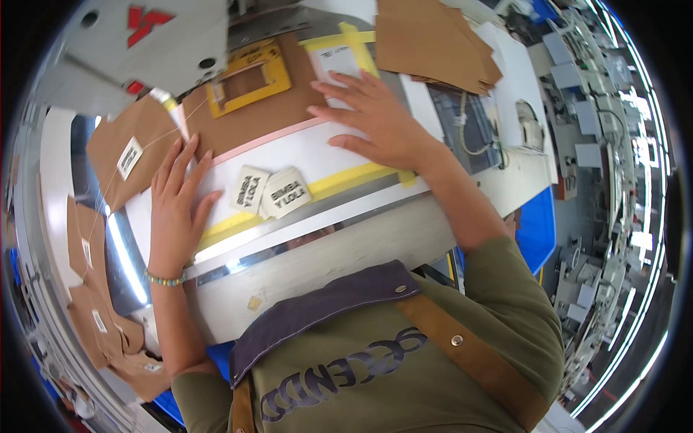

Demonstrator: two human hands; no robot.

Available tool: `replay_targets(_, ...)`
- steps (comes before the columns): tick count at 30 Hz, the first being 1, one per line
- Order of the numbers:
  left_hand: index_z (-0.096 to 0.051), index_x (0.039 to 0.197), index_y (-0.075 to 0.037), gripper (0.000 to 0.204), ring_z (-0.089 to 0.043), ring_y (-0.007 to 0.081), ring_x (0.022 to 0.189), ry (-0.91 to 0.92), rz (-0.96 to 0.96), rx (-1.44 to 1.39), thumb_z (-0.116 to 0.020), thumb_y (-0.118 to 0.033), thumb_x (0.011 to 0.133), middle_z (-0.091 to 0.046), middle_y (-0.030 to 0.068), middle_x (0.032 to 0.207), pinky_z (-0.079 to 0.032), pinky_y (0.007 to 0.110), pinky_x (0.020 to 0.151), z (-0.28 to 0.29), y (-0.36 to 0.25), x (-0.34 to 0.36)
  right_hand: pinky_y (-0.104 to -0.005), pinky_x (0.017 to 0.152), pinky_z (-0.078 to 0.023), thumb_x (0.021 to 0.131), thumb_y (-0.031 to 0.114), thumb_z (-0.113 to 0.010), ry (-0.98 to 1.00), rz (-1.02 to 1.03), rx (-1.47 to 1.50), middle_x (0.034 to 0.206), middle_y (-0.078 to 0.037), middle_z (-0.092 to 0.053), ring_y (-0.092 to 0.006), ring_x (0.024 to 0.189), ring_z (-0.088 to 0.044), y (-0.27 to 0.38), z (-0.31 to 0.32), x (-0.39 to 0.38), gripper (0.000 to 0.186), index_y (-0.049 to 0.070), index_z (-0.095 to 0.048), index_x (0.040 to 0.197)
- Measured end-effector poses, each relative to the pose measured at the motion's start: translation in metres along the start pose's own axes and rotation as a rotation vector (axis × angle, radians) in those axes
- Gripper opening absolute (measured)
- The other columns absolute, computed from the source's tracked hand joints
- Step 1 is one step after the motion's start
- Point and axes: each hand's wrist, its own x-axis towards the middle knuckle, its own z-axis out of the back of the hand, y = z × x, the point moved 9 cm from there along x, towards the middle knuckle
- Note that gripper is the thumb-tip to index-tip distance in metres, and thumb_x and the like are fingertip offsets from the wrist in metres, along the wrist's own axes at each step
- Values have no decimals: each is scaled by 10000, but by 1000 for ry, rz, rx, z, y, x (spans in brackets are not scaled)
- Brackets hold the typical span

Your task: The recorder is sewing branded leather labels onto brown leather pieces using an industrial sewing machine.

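Note:
My left hand (177,198) rests with fingers stretched and apart by the left end of a flat brown panel (296,108). Its fingertips are at the lower end of a pale, narrow, pointed thing (172,112), whose kind I cannot tell. My right hand (375,119) lies spread, its fingers over the panel's right end and a white card (338,58) edged with yellow tape. A yellow clamp frame (249,79) with a rectangular opening sits on the panel. Between my hands and nearer me, small white printed labels (285,193) lie in two overlapping piles.
The sewing machine's head (166,50) stands at far left. Brown pieces with white labels (108,159) trail down the left side, joined by thread. More brown panels (433,43) are stacked at far right. A blue bin (538,231) stands beyond the table's right edge.

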Motion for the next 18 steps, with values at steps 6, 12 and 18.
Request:
replay_targets(6, -650, 1476, 45, 491, -595, 390, 1478, -418, -22, -84, -690, -8, 990, -581, 226, 1617, -480, 480, 1208, 91, 1, -36, -604, 1344, -215, 1105, 489, -616, -2, -43, 37, 1728, -94, -468, -333, 1649, -324, -5, -3, -3, 534, 189, -648, 1546)
replay_targets(12, -564, 1525, 40, 424, -701, 356, 1295, -792, -126, 57, -527, -170, 1159, -668, 187, 1492, -597, 411, 1070, 168, 107, -156, -531, 1235, -420, 1067, 433, -701, -219, -67, -97, 1532, -46, -678, -274, 1447, -588, -21, 72, -13, 416, 153, -762, 1369)
replay_targets(18, -543, 1550, -16, 422, -676, 325, 1322, -870, -273, -58, -526, -187, 1164, -646, 166, 1520, -578, 401, 1088, 183, 90, -153, -432, 937, -602, 1025, 370, -751, -428, -535, -373, 1238, -69, -814, -332, 1081, -760, -90, 182, -103, 324, 136, -819, 1238)
